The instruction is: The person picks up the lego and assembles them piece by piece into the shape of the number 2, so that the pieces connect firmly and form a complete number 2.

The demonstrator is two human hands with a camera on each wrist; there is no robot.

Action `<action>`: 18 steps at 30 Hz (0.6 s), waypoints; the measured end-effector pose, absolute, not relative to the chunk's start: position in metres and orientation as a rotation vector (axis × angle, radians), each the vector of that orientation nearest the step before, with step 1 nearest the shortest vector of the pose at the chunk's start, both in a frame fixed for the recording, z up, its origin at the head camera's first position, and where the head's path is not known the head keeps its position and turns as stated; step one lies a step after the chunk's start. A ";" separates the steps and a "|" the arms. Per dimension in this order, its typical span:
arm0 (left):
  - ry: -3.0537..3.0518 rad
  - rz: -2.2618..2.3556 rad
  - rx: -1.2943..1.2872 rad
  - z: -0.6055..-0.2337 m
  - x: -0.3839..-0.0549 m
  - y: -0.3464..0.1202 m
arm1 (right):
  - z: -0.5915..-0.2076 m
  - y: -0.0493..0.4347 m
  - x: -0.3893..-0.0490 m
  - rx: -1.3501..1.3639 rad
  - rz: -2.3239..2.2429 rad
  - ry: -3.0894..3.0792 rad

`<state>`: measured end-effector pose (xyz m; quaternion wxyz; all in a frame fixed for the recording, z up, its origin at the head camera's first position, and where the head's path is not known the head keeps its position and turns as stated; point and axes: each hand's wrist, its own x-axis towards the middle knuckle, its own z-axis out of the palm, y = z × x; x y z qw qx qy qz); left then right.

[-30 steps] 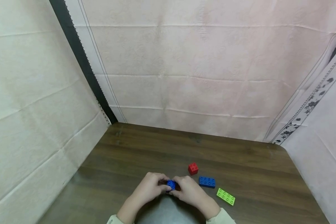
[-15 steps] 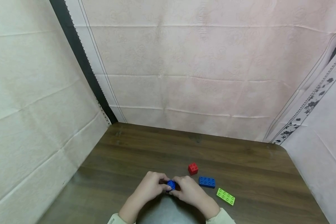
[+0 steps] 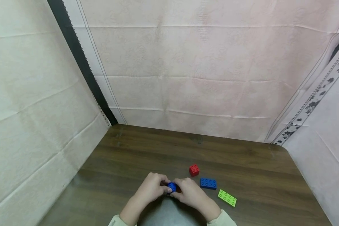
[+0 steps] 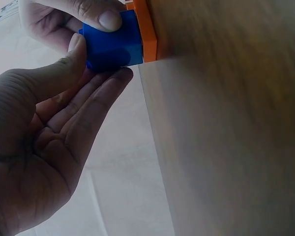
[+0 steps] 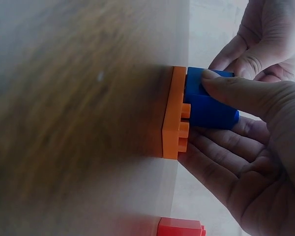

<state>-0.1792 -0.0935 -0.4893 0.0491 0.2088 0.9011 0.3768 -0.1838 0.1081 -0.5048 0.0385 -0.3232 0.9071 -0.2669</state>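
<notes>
A blue toy building brick (image 3: 172, 187) is pinched between my two hands near the front of the table. It stands on one end of a thin orange brick (image 5: 172, 118), whose bare studs show beside it in the right wrist view. My left hand (image 3: 153, 188) has its thumb and fingers on the left side of the blue brick (image 4: 113, 42). From the other side, my right hand (image 3: 190, 192) grips the same brick, its thumb (image 5: 226, 83) pressed on one face. In the head view the hands hide the orange brick.
To the right of the hands lie a small red brick (image 3: 194, 170), a longer blue brick (image 3: 208, 183) and a lime green brick (image 3: 227, 198). Pale cloth walls (image 3: 169, 62) enclose the dark wooden table (image 3: 147, 147) at the back and sides.
</notes>
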 end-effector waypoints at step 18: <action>2.817 1.058 0.660 -0.484 -0.181 -0.092 | -0.504 0.106 -0.182 -0.974 -0.816 2.770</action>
